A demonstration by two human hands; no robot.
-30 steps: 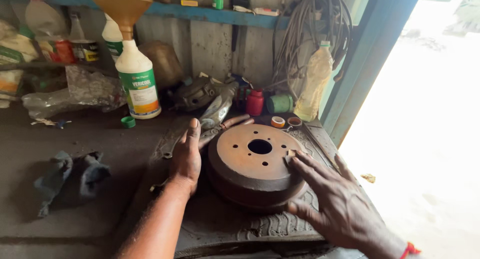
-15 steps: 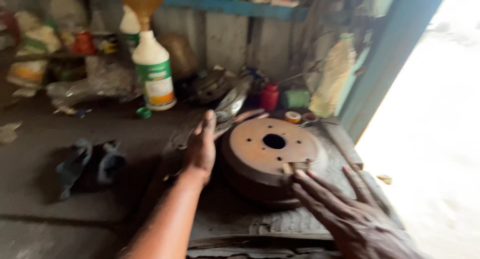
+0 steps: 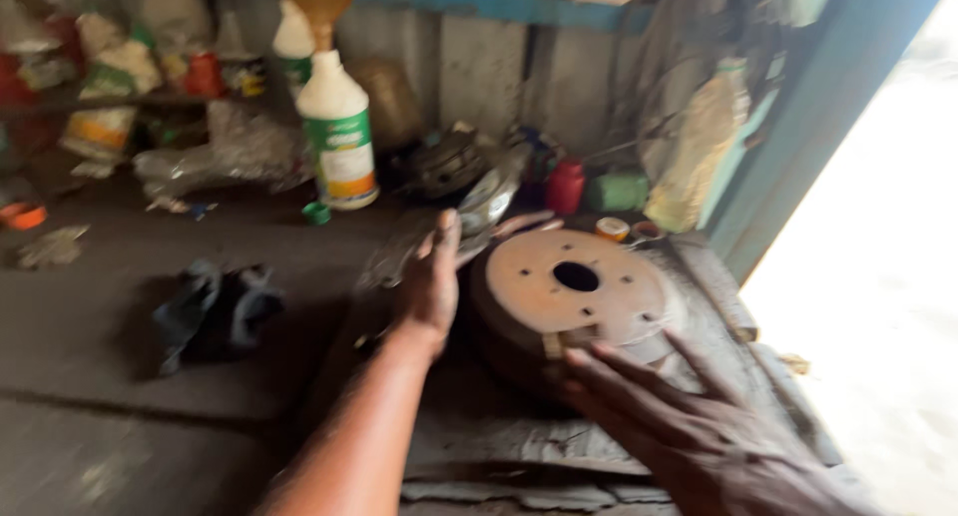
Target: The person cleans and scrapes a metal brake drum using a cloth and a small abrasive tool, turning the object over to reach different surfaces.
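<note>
Rusty brake drum (image 3: 574, 294) lies flat on the grimy workbench (image 3: 120, 376); left hand (image 3: 431, 276) presses its side, fingers together, right hand (image 3: 679, 416) splays across its front rim. Heavy, greasy iron could slip and crush fingers

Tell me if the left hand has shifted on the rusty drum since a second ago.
No. The left hand still rests flat against the drum's left side; only the camera has swung.
</note>
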